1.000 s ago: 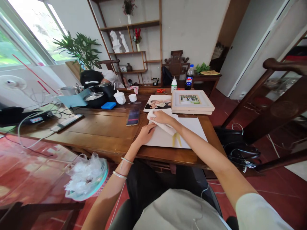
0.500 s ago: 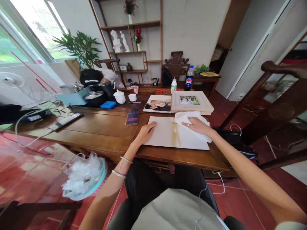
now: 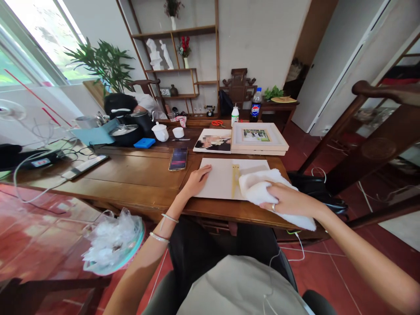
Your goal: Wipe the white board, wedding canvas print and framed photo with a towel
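A white board [image 3: 219, 177] lies flat near the front edge of the wooden table [image 3: 138, 175], with a yellowish mark [image 3: 235, 178] on its right half. My left hand [image 3: 196, 180] rests open on the board's left edge, fingers flat. My right hand [image 3: 288, 200] is closed on a white cloth [image 3: 259, 189], held at the board's lower right corner by the table edge. Behind the board sit a white picture frame [image 3: 259, 138] and a loose photo print [image 3: 213, 141].
A phone [image 3: 178, 159] lies left of the board. Farther left are pots [image 3: 126, 131], a blue box [image 3: 144, 142], a white teapot [image 3: 160, 131], cables and a keyboard [image 3: 85, 161]. A glue bottle [image 3: 235, 116], a soda bottle [image 3: 254, 106] and scissors [image 3: 218, 123] stand at the back. A basket of plastic [image 3: 113, 243] sits on the floor.
My right hand swept the cloth from the board's upper left across to the right, then down to its lower right corner. My left hand stayed on the board's left edge.
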`<act>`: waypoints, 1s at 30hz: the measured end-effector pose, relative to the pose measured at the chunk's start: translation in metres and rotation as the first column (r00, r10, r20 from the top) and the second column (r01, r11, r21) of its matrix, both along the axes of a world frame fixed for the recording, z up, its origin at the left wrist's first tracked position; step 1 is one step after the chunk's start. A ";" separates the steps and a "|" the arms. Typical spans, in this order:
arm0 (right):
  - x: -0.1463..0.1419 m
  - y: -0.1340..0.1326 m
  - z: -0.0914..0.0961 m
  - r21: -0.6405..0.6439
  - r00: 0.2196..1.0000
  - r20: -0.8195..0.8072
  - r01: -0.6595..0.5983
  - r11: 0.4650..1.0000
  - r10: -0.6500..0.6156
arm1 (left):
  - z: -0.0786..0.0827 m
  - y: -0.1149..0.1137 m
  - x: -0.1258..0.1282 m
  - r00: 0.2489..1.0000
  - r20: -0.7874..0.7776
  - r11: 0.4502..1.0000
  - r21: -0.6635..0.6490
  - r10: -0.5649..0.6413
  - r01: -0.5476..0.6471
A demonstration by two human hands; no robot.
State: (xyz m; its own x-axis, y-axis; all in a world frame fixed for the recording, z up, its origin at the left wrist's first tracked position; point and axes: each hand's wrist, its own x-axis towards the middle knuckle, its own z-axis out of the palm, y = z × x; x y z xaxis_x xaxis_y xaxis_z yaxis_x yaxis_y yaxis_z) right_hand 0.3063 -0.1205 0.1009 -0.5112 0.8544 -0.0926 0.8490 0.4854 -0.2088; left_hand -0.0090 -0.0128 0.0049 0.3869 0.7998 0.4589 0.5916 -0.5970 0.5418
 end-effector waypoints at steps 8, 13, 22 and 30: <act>-0.005 0.100 -0.018 0.189 0.997 0.031 0.062 0.980 -0.069 | 0.001 0.001 -0.001 1.000 0.008 1.000 0.000 -0.016 0.016; -0.009 0.114 -0.032 0.313 0.997 0.057 0.024 0.949 -0.044 | 0.001 0.000 -0.001 1.000 0.011 1.000 -0.013 -0.020 0.020; 0.000 0.022 -0.003 0.059 0.999 0.044 -0.015 0.998 0.013 | 0.001 -0.001 0.001 1.000 0.017 1.000 -0.006 -0.015 0.015; 0.004 0.030 0.008 -0.020 0.998 0.039 0.052 0.998 -0.051 | 0.002 -0.001 0.001 1.000 0.011 1.000 -0.004 -0.010 0.010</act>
